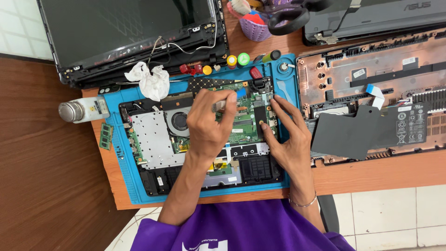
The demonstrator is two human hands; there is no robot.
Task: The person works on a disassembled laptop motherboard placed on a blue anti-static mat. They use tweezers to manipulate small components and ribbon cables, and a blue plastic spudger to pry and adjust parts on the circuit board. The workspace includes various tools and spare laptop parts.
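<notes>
While the left hand pinches a slim blue-tipped tool against the green circuit board of the opened laptop base, fingers closed narrow round it, the right hand lies flat with fingers spread and empty, apparently steadying the board on the blue rubber work mat covering the wooden surface.
</notes>
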